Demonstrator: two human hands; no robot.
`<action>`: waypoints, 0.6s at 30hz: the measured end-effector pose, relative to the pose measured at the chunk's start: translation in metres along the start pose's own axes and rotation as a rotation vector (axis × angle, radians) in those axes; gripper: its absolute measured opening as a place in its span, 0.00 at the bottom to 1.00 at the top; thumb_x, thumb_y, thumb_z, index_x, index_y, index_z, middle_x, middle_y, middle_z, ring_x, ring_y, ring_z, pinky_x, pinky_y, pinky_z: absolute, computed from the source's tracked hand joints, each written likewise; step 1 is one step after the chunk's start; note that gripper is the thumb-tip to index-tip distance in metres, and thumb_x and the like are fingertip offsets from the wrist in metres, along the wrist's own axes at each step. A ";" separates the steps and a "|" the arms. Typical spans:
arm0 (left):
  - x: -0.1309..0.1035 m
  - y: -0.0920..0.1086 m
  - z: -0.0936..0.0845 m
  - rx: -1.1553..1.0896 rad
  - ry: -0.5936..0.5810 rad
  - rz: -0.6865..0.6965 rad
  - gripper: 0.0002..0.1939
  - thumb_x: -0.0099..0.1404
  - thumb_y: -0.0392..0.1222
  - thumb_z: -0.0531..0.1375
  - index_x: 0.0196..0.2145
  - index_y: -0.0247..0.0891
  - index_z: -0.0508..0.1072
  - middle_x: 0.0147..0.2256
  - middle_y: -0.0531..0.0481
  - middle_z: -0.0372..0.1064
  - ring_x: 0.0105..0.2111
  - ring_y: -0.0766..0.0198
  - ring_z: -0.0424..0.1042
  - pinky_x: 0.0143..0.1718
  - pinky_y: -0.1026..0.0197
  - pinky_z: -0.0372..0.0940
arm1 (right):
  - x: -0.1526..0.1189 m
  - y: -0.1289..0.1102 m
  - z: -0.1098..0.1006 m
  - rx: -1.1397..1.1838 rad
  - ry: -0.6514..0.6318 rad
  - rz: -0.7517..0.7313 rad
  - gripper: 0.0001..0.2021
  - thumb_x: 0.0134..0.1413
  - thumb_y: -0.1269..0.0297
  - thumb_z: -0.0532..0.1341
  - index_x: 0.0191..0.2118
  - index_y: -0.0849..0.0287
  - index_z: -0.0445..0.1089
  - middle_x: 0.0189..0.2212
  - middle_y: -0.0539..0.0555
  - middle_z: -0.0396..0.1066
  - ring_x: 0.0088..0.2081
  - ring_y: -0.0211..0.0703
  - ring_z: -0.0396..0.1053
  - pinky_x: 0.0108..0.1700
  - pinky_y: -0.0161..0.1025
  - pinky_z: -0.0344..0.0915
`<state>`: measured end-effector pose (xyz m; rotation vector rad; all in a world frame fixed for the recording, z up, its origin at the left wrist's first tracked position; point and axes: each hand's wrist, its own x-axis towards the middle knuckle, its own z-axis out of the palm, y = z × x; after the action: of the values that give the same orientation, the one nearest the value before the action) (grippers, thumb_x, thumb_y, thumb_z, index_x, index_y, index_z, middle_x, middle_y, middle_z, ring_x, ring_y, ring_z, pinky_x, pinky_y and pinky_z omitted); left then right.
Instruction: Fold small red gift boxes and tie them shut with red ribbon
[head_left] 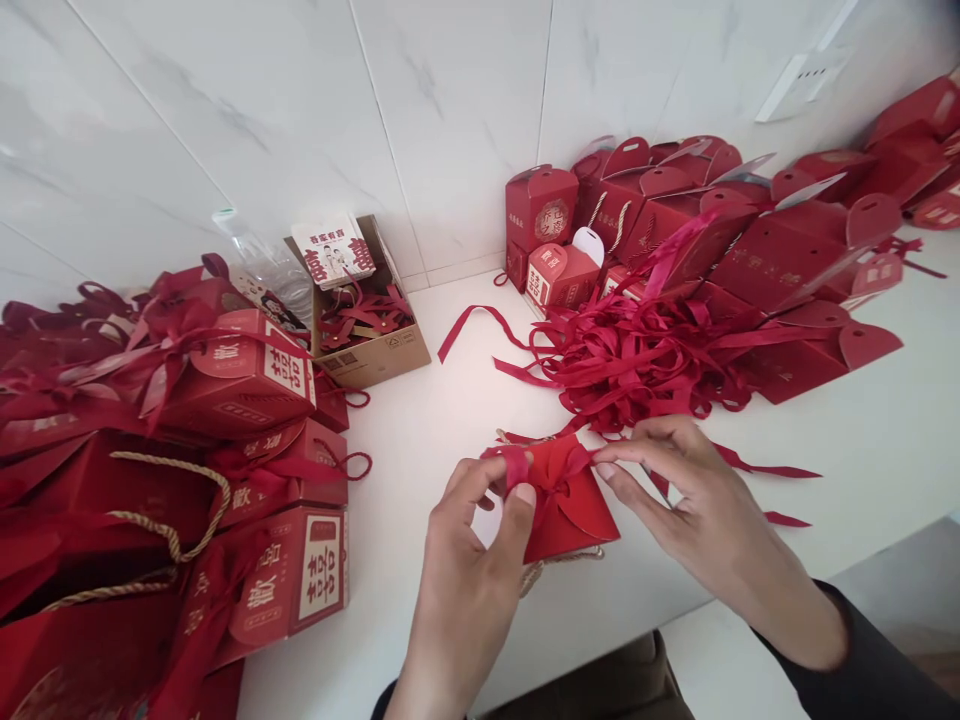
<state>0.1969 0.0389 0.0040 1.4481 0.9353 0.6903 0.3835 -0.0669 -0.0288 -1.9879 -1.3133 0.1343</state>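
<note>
The left hand comes up from the lower edge, its wrist low and its back turned outward, with the fingers bent and the thumb raised to meet them over a looped red ribbon. The right hand reaches in from the lower right, dark sleeve at the wrist, forearm slanting up and leftward; its thumb and index finger narrow to a pinch on another stretch of the same ribbon, and the other fingers curl behind. Between the two hands sits a small red box, its flaps folded together on top, the ribbon knotted over the middle and a twisted cord handle showing along its near side. The box rests on a white table. Just beyond it lies a tangled heap of loose ribbons, backed by rows of red boxes near the tiled wall. Farther left stands a cardboard carton bearing a white printed box, and beribboned boxes crowd the left side.
</note>
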 end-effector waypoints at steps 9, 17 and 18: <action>0.007 0.005 -0.005 0.244 0.096 0.108 0.19 0.71 0.53 0.60 0.25 0.41 0.72 0.25 0.52 0.69 0.28 0.62 0.64 0.33 0.60 0.58 | 0.005 -0.008 -0.003 -0.090 -0.021 -0.181 0.11 0.71 0.60 0.60 0.51 0.48 0.79 0.51 0.61 0.68 0.52 0.61 0.66 0.49 0.57 0.72; 0.003 0.002 -0.011 -0.079 0.015 0.036 0.16 0.75 0.53 0.58 0.33 0.42 0.75 0.34 0.50 0.76 0.38 0.60 0.72 0.42 0.63 0.65 | 0.008 -0.019 -0.009 0.019 -0.080 -0.211 0.06 0.73 0.63 0.58 0.48 0.47 0.72 0.43 0.53 0.78 0.44 0.52 0.76 0.46 0.49 0.73; 0.004 0.003 -0.011 -0.077 -0.009 0.046 0.16 0.75 0.52 0.58 0.33 0.41 0.75 0.35 0.50 0.76 0.38 0.60 0.72 0.42 0.62 0.66 | 0.010 -0.022 -0.010 0.039 -0.097 -0.224 0.06 0.74 0.63 0.58 0.50 0.47 0.71 0.43 0.52 0.79 0.44 0.50 0.77 0.47 0.48 0.73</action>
<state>0.1896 0.0477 0.0074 1.4069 0.8617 0.7461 0.3761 -0.0596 -0.0052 -1.8065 -1.5732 0.1498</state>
